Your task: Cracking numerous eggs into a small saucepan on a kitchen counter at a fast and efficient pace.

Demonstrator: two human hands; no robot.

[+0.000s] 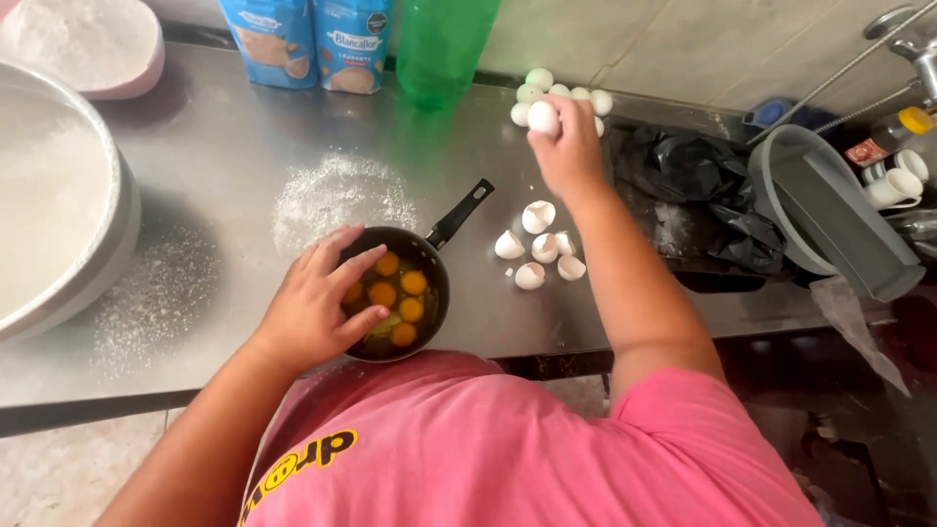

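Note:
A small black saucepan (436, 256) sits near the front edge of the steel counter, holding several raw egg yolks (414, 283). My left hand (314, 307) rests over its left rim, fingers spread. My right hand (568, 148) is further back, closed around a white egg (543, 118) lifted just off a heap of whole white eggs (586, 95) by the wall. Several broken eggshell halves (540, 250) lie on the counter to the right of the pan's handle (463, 212).
A large metal bowl of flour (59, 200) stands at the left, a pink bowl of flour (93, 44) behind it. Spilled flour (332, 195) dusts the counter. Two blue bags (314, 41) and a green bottle (441, 44) stand at the back. Black plastic bag (698, 185) and grey bin (830, 210) at right.

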